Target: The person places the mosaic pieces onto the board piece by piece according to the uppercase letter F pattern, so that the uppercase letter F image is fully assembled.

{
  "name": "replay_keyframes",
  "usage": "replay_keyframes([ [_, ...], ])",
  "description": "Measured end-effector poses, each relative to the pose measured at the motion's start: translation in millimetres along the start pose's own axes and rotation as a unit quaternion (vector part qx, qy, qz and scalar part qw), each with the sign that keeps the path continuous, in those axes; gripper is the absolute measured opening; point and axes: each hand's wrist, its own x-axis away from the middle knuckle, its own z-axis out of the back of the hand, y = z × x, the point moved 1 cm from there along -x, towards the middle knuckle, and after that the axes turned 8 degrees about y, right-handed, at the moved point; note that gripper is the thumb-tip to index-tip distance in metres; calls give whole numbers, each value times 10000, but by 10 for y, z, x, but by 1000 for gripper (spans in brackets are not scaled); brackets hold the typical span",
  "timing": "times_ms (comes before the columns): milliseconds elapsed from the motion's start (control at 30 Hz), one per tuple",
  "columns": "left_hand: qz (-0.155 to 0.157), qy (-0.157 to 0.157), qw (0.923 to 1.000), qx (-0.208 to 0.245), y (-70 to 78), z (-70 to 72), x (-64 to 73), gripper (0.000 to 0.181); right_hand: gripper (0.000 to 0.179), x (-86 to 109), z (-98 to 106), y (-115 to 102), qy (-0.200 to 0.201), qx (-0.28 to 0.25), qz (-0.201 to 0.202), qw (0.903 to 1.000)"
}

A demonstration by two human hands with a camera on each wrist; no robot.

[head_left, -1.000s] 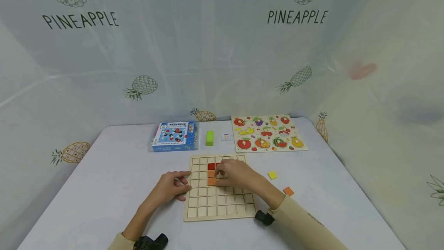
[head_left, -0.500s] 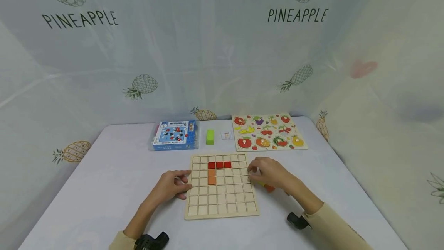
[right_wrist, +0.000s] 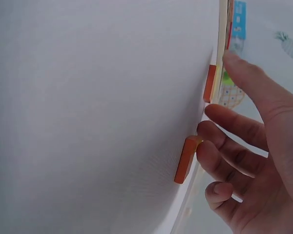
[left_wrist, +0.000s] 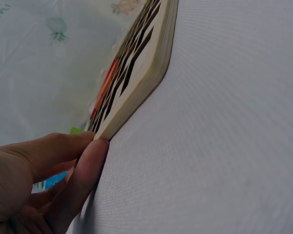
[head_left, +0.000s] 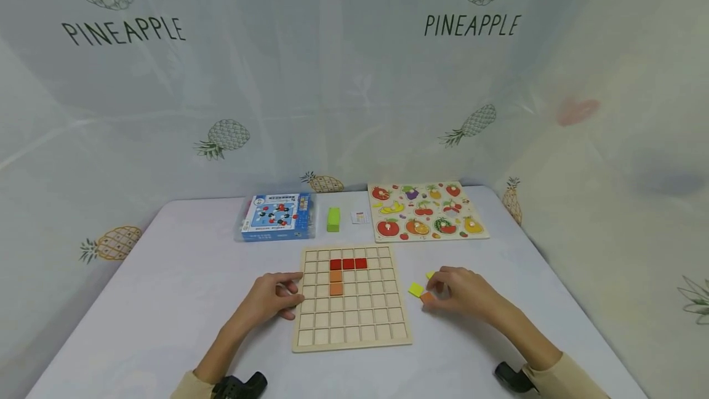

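Note:
The wooden grid board [head_left: 354, 319] lies flat on the table, with three red tiles [head_left: 348, 264] in a row and two orange tiles [head_left: 336, 282] below the leftmost one. My left hand [head_left: 268, 295] touches the board's left edge with thumb and index fingertips, seen close up on the pale rim [left_wrist: 139, 92] in the left wrist view. To the right of the board, my right hand [head_left: 462, 291] is over loose tiles, thumb and fingers apart. An orange tile [right_wrist: 211, 84] shows between thumb and index finger; another orange tile [right_wrist: 186, 160] lies by the other fingertips.
A yellow tile [head_left: 416, 290] lies just off the board's right edge. Along the back stand a blue boxed set [head_left: 277, 219], a bright green block [head_left: 333, 219], a small white card [head_left: 360, 217] and a fruit puzzle board [head_left: 429, 213]. A pineapple-print curtain [head_left: 332, 79] hangs behind.
My right hand has moved from the grid board to the loose tiles at its right, uncovering the row of red tiles. My left hand has stayed at the board's edge.

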Motion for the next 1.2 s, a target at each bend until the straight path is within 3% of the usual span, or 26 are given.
replay_keyframes([
  [333,-73,-27,10000,-51,-11,28,-10,52,24,7,33,30,-89,114,167,9998],
  [600,-113,-30,9999,-50,-3,35,3,53,31,-20,56,-8,-139,67,200,9997],
  [1200,-99,-23,9999,-73,0,17,2,53,18,8,81,20,-205,323,-46,9993],
])
